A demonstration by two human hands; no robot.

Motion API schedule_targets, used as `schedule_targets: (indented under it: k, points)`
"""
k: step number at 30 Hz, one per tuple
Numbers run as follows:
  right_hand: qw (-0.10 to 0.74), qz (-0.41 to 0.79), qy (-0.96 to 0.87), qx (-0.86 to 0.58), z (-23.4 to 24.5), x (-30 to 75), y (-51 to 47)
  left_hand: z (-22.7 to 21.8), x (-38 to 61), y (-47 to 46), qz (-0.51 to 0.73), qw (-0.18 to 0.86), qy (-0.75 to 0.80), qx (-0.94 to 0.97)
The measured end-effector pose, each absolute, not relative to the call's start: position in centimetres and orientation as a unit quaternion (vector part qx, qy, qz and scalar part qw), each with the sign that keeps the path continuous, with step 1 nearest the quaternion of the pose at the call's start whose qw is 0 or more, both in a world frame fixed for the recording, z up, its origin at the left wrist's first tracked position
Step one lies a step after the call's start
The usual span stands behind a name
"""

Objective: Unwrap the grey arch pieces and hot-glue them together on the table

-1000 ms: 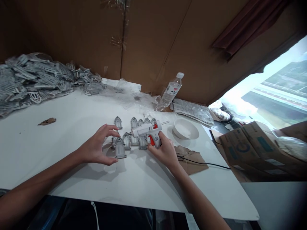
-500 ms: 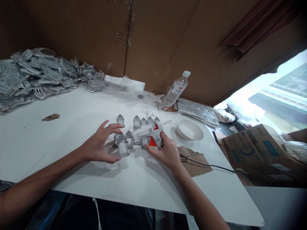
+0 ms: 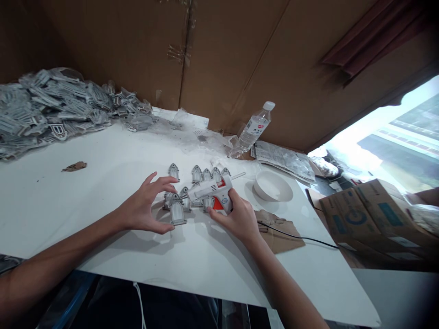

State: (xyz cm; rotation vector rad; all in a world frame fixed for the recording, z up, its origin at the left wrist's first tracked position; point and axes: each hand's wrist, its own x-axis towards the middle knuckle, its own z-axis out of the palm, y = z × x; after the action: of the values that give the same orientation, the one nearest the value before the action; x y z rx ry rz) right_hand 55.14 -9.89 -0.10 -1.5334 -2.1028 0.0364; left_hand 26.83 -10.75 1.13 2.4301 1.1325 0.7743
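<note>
My right hand [image 3: 238, 218] grips a white glue gun [image 3: 211, 190] with an orange trigger, its nozzle pointing left at a small grey arch-shaped piece [image 3: 177, 212] lying flat on the white table [image 3: 103, 183]. My left hand [image 3: 146, 208] rests beside that piece with fingers spread, thumb and fingertips touching or nearly touching its left side. Several more grey arch-shaped pieces [image 3: 202, 175] lie in a row just behind the gun.
A big heap of grey pieces [image 3: 51, 109] fills the far left. A white bowl [image 3: 273, 186], a water bottle [image 3: 254, 125], plastic-wrapped packets [image 3: 281, 157] and brown card [image 3: 279, 228] under the gun's black cord lie to the right. Cardboard boxes [image 3: 370, 219] stand beyond the table edge.
The view has shifted slightly. My left hand's fingers have spread a little wider about the front piece; the glue gun's nozzle stays at it.
</note>
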Motion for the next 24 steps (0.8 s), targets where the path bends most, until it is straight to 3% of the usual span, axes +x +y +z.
schedule_targets:
  k: [24]
  points:
    - [0.247, 0.019, -0.771, -0.586, 0.03, 55.22, -9.92, 1.22, 26.72, -10.71, 0.274, 0.161, 0.389, 0.865]
